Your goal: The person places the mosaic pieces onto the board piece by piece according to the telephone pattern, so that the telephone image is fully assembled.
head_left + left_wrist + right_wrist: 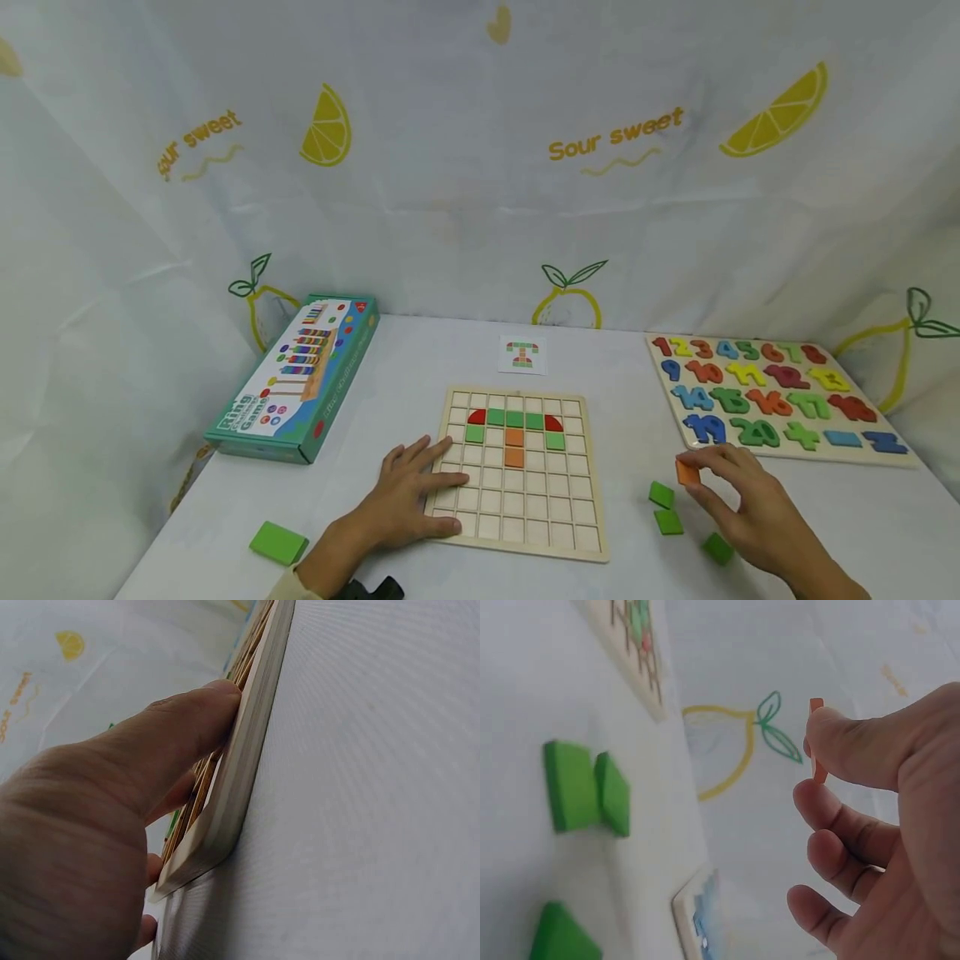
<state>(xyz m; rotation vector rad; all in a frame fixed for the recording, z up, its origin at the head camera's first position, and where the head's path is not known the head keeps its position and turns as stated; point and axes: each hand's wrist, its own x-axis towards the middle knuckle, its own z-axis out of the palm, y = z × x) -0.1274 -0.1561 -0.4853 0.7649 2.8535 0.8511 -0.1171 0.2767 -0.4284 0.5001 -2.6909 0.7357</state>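
Pinching an orange tile (687, 472) between thumb and fingertip, the right hand (753, 504) hangs to the right of the wooden grid board (551, 547), well apart from it. The left hand (408, 500) lies with its fingers spread over the board's left side, and in the left wrist view its thumb rests on the rim.

Tiles sit in the upper cells of the board: three green squares (514, 419) in a row between two red pieces (477, 417) (each with a curved outer edge), one green square under each red piece, and two orange squares (513, 457) stacked down the middle column. Three loose green tiles (668, 522) lie on the white table (630, 575) near the right hand.

Beyond the board lies a small card (522, 355) printed with a T-shaped pattern of coloured blocks. A green block (279, 542) lies at the left, before a boxed game (300, 383); a number puzzle (780, 400) lies at the right. Lemon designs decorate the white cloth (442, 242) behind.
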